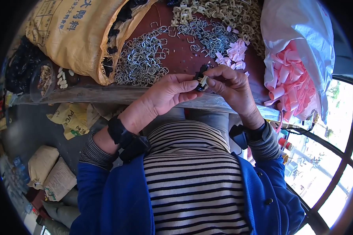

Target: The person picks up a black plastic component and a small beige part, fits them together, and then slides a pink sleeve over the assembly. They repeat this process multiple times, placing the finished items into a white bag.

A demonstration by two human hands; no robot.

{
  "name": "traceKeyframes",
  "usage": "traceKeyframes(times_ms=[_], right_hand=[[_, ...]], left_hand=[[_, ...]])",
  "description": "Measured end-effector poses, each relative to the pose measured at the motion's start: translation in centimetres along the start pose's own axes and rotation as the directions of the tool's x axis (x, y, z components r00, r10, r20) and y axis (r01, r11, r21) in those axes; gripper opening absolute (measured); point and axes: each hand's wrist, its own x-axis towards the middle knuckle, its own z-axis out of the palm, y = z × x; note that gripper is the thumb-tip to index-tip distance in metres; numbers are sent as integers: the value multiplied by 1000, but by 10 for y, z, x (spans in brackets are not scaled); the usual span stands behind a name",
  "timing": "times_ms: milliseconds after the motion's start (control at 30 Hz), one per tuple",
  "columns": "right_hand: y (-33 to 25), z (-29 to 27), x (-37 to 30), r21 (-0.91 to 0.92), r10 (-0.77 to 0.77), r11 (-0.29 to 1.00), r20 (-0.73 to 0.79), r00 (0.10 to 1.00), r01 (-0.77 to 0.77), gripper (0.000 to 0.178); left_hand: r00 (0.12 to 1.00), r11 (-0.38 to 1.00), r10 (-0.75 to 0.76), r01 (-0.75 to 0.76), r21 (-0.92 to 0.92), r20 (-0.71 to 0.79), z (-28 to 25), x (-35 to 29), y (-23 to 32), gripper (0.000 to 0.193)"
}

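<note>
Over the table's front edge my left hand (171, 91) grips a small black plastic part (201, 72) between thumb and fingers. A cream-coloured plastic piece (203, 81) sits against that part, near my left thumb tip. My right hand (232, 84) is closed in a pinch at the part's right side, its thumb and forefinger on or beside the cream piece. Whether the cream piece is fixed in the black part, I cannot tell. Left of my hands lies a heap of bent silver metal clips (139, 58); behind them are small pale pink plastic pieces (235, 54).
A yellow woven sack (76, 35) with black parts in its mouth lies at left. Far back are cream plastic clips (231, 13) and smaller metal pieces (213, 37). A white bag (298, 23) spills pink curled strips (290, 74) at right. A clear tub (43, 82) stands at far left.
</note>
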Motion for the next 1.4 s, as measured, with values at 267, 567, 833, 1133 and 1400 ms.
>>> traceKeyframes(times_ms=[267, 567, 833, 1133, 1400], right_hand=[[-4, -8, -4, 13, 12, 1000, 10, 1000, -12, 14], [4, -21, 1, -133, -32, 991, -10, 999, 30, 16], [20, -96, -9, -580, -120, 803, -383, 916, -138, 16], [36, -108, -28, -883, -98, 431, -251, 963, -186, 19], [56, -102, -26, -993, -188, 113, -41, 981, -20, 17]], left_hand=[[999, 999, -39, 40, -22, 30, 4, 5, -4, 22], [993, 995, -101, 102, -4, 65, 6, 16, -5, 24], [998, 987, -51, 57, 151, -42, 13, 19, 9, 21], [995, 993, 38, -27, 115, -92, 1, 18, 15, 24], [995, 994, 47, -37, 104, -90, 13, 22, 9, 19]])
